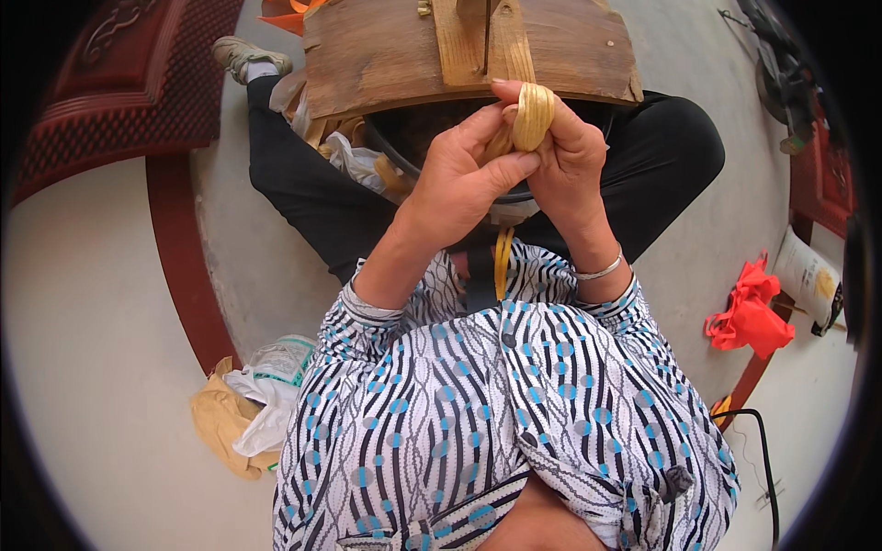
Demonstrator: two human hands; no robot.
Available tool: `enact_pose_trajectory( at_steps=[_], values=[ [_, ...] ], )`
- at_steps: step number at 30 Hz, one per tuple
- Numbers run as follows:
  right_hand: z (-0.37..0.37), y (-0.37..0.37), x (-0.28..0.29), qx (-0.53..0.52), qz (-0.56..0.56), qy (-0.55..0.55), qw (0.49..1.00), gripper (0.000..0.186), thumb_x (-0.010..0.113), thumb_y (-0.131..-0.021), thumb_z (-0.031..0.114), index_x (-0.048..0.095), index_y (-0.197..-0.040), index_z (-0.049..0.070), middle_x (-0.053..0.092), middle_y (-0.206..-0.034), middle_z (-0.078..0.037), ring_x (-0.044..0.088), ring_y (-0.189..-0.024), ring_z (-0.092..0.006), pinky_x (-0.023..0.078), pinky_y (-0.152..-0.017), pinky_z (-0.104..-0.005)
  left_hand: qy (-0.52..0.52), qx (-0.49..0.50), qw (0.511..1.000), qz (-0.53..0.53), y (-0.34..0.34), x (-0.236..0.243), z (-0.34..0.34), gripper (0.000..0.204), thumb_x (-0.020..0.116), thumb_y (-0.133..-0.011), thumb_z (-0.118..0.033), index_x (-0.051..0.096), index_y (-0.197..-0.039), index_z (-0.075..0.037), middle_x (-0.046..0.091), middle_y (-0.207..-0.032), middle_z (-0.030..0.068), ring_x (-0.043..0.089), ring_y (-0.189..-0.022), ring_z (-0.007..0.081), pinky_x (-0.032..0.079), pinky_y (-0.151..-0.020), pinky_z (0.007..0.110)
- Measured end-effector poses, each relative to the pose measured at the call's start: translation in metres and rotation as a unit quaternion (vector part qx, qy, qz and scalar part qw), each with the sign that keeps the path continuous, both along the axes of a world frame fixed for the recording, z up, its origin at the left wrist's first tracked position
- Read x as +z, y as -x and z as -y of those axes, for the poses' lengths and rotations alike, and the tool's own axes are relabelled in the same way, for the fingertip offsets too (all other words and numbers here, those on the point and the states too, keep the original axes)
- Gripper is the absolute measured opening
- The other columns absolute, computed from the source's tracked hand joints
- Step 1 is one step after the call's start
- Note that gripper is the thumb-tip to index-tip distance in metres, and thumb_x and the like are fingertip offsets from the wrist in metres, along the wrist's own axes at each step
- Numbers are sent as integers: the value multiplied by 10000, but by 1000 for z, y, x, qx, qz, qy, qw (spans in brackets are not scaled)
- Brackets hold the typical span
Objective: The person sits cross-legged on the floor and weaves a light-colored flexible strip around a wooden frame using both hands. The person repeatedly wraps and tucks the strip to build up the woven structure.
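A shiny gold-yellow strip, bent into a loop, stands up between my hands; I cannot make out its material. My right hand pinches the loop, which lies over its fingers. From the left, my left hand meets it, thumb pressed to the right fingers and closed round a lower part of the strip. Just beyond my fingertips is a wooden board with a paler slat and a thin dark upright rod. Beneath the board shows the rim of a dark tub, partly hidden by my hands.
My black-trousered legs spread either side of the tub. Crumpled plastic and brownish scraps lie beside it. Bags sit at lower left, a red bag at right. Dark red carved panels stand left; a black cable runs lower right.
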State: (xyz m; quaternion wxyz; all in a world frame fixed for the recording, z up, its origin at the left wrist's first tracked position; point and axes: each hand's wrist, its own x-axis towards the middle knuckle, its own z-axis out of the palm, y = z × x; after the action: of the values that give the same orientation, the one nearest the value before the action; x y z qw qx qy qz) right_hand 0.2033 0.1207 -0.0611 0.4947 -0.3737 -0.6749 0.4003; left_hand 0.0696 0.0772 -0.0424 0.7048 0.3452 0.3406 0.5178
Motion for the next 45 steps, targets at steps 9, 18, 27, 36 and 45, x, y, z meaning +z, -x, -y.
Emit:
enact_pose_trajectory(
  at_steps=[9, 18, 27, 36, 45],
  values=[
    [-15, -10, 7, -27, 265, -232, 936, 117, 651, -751, 56, 669, -865, 68, 657, -810, -37, 630, -721, -225, 473, -705, -339, 12, -35, 984, -177, 18, -13, 2, 160, 590, -928, -89, 581, -1039, 26, 604, -762, -13, 586, -699, 99, 461, -588, 275],
    [9, -15, -16, 194, -37, 342, 919, 252, 572, -971, 232, 653, -1009, -4, 661, -961, -29, 618, -919, -123, 474, -831, -270, -362, 175, 688, -604, 19, -27, 17, 331, 664, -773, -5, 627, -1102, -14, 677, -978, 101, 629, -763, 270, 517, -639, 345],
    [4, -17, -17, 221, -228, 446, 837, 256, 562, -944, 130, 651, -1095, -56, 594, -1194, -70, 592, -1068, -158, 472, -937, -286, -283, 148, 833, -451, 14, -32, 8, 382, 661, -820, -17, 603, -1197, -18, 630, -1168, 150, 598, -1033, 316, 484, -870, 347],
    [7, -11, -6, -6, 130, -7, 991, 127, 622, -825, -10, 672, -939, -38, 575, -1197, -100, 580, -1036, -209, 467, -883, -296, -191, 167, 818, -516, -8, -17, -10, 242, 588, -903, -239, 611, -1015, -26, 637, -814, 140, 633, -660, 299, 500, -598, 379],
    [-9, -6, -8, -18, -175, 178, 968, 119, 596, -893, 14, 673, -890, -76, 586, -1100, -45, 582, -924, -126, 476, -780, -246, 173, -20, 983, 51, -3, -22, 30, 349, 451, -1024, -310, 601, -988, 3, 480, -593, -16, 394, -497, 40, 295, -446, 198]
  ],
)
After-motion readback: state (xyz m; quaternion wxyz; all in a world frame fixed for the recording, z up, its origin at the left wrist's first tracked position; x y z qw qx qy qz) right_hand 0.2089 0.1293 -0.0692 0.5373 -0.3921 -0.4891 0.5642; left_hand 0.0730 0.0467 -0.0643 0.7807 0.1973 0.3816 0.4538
